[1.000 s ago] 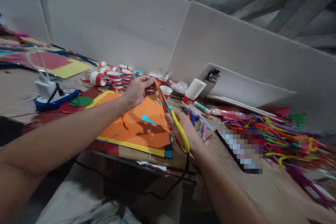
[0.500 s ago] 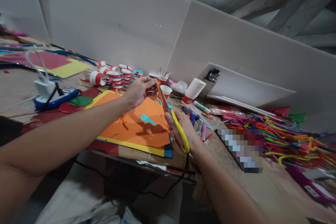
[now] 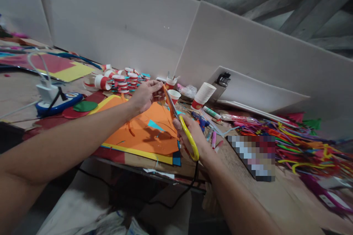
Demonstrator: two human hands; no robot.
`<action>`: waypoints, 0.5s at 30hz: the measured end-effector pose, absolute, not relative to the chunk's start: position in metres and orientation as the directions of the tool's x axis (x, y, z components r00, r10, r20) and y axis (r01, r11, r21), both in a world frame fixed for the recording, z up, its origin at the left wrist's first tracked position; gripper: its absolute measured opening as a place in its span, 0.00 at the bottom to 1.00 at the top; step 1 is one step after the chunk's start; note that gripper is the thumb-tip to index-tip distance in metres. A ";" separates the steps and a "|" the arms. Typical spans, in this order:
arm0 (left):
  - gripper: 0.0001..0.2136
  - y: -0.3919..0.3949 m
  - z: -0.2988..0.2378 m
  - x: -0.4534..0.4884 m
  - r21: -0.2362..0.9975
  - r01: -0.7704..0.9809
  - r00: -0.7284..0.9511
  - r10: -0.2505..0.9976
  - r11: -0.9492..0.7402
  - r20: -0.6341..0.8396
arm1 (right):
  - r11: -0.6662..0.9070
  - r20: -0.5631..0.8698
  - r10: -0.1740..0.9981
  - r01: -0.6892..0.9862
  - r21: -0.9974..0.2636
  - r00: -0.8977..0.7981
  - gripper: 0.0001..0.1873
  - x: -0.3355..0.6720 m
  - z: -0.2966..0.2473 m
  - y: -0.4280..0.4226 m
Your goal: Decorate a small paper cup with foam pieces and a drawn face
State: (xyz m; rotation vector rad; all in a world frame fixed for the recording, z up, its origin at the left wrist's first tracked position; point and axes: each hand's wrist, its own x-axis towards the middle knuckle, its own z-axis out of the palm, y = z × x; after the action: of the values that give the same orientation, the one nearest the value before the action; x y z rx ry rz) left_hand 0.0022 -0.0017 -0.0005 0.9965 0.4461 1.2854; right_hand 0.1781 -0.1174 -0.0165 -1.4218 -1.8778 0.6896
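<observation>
My left hand (image 3: 145, 96) is raised over the middle of the table (image 3: 275, 198), fingers pinched shut on a thin orange scrap (image 3: 164, 91). My right hand (image 3: 194, 136) sits just right of it and nearer, closed through the yellow handles of the scissors (image 3: 185, 132). The blades point far-left, up against the scrap by the left fingertips. I can't tell how far apart the blades stand.

An orange sheet (image 3: 140, 134) lies flat below both hands, on top of yellow and blue sheets near the table's near edge, with a blue cutout gap showing in it. A small cup (image 3: 174, 96) stands just behind the blades, and a cup stack (image 3: 203, 94) leans right of that. Red-white cup rings (image 3: 121, 79) are bunched far-left. A blue power strip (image 3: 59, 103) and a green disc (image 3: 85, 106) lie left. A pile of pipe cleaners (image 3: 298, 139) covers the right side.
</observation>
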 end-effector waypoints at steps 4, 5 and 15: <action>0.07 -0.003 0.000 0.002 0.832 -0.553 0.294 0.923 -0.049 0.250 | 0.286 0.213 0.958 0.642 -0.711 -0.191 0.20 0.177 -0.011 -0.119; 0.06 -0.003 0.000 0.002 0.837 -0.545 0.304 0.917 -0.054 0.257 | 0.291 0.214 0.957 0.649 -0.703 -0.198 0.20 0.177 -0.010 -0.119; 0.08 -0.005 0.000 0.003 0.851 -0.519 0.310 0.910 -0.081 0.275 | 0.296 0.241 0.954 0.669 -0.682 -0.176 0.24 0.177 -0.012 -0.117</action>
State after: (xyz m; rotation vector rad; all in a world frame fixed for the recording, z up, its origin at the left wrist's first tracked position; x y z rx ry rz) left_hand 0.0029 -0.0048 -0.0001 1.1043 0.4577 1.2552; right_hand 0.1765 -0.1165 -0.0123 -1.4449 -1.9250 0.5709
